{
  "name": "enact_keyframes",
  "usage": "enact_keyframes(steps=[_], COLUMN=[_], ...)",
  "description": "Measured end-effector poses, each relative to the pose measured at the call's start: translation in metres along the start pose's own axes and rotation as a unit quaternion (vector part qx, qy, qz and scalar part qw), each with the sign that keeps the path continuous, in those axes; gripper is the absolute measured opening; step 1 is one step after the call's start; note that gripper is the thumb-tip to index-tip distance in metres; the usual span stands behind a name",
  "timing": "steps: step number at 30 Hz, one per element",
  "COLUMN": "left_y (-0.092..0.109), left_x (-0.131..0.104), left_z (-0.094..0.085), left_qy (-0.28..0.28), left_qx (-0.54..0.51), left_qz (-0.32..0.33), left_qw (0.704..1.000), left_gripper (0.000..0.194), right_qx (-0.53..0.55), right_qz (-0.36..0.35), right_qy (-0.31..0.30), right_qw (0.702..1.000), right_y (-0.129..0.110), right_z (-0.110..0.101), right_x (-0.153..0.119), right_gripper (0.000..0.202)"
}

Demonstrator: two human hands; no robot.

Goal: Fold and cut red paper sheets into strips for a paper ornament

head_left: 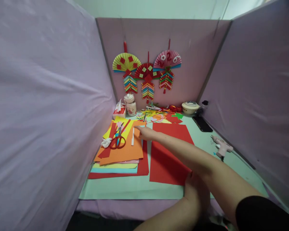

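Observation:
My right hand (145,132) reaches across to the left over the orange paper (125,153). Its index finger is stretched out beside the top of a white pen (132,137), which lies on that paper; I see nothing held. Under my right forearm, my left hand (195,186) is at the lower right corner of a large red sheet (170,154). Its fingers are mostly hidden, so its grip does not show. Left of the pen lie red-handled scissors (118,141), red paper strips (108,150) and a crumpled white tissue (106,142).
Paper scraps (156,115) lie along the back near a jar (130,105), a tissue box (119,110) and a lidded bowl (190,107). On the right are a black phone (202,124) and a glue gun (222,146). Paper fans (146,70) hang behind; cloth walls enclose both sides.

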State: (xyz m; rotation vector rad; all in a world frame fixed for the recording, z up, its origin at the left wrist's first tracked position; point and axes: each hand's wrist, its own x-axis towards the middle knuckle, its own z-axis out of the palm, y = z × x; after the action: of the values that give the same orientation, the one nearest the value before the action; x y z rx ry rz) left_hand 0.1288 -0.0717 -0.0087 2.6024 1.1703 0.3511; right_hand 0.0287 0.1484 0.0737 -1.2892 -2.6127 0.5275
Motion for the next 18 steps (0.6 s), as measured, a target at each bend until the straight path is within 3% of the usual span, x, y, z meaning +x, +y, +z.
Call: enact_keyframes(steps=[3, 6, 8, 11, 14, 18], left_y=[-0.003, -0.004, -0.005, -0.004, -0.004, -0.004], left_x=[0.001, 0.000, -0.001, -0.003, -0.004, -0.005], left_z=[0.001, 0.005, 0.007, 0.009, 0.011, 0.015], left_qy=[-0.020, -0.009, 0.023, 0.053, 0.069, 0.069], left_qx=[0.014, 0.056, 0.084, 0.106, 0.116, 0.125], left_qz=[0.012, 0.026, 0.024, 0.012, 0.008, 0.007], left_qw=[1.000, 0.998, 0.996, 0.993, 0.991, 0.990], left_gripper=[0.038, 0.030, 0.031, 0.032, 0.034, 0.040], right_qx=[0.025, 0.109, 0.130, 0.148, 0.205, 0.238], right_qz=[-0.003, -0.007, 0.047, 0.155, 0.192, 0.191], right_qy=[0.016, 0.068, 0.137, 0.245, 0.294, 0.363], right_qw=[1.000, 0.992, 0.981, 0.945, 0.914, 0.880], right_y=[0.011, 0.035, 0.053, 0.074, 0.083, 0.084], right_z=[-0.013, -0.024, -0.024, -0.005, 0.027, 0.064], right_x=[-0.060, -0.149, -0.211, -0.288, -0.329, -0.339], right_gripper=[0.046, 0.036, 0.030, 0.024, 0.025, 0.025])
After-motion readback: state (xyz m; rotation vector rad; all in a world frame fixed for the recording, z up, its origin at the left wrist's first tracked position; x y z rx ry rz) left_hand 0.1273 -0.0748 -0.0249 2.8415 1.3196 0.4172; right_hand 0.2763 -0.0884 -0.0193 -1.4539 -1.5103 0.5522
